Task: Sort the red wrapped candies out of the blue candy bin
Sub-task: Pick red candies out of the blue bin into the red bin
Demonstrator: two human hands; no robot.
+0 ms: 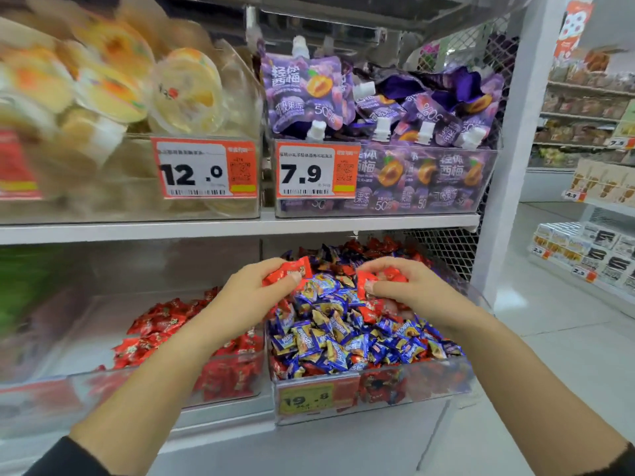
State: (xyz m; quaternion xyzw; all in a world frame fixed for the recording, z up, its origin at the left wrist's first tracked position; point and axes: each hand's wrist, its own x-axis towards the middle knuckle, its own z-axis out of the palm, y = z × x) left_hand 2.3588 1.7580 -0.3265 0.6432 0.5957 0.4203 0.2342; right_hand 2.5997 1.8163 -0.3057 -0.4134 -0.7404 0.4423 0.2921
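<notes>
A clear bin (378,403) on the lower shelf is heaped with blue wrapped candies (330,334), and red ones are mixed in at the back and along the front. Above the heap my left hand (251,297) grips red wrapped candies (287,271) between thumb and fingers. My right hand (409,286) reaches into the same bin from the right and holds several red candies (381,276) in its curled fingers. To the left stands another clear bin (103,389) with red candies (158,328) only.
The shelf above carries bins of purple jelly pouches (378,108) and yellow fruit cups (185,91), with price tags 12.0 and 7.9. A white shelf post (505,166) stands right of the bins. Beyond it an aisle floor and more shelves show.
</notes>
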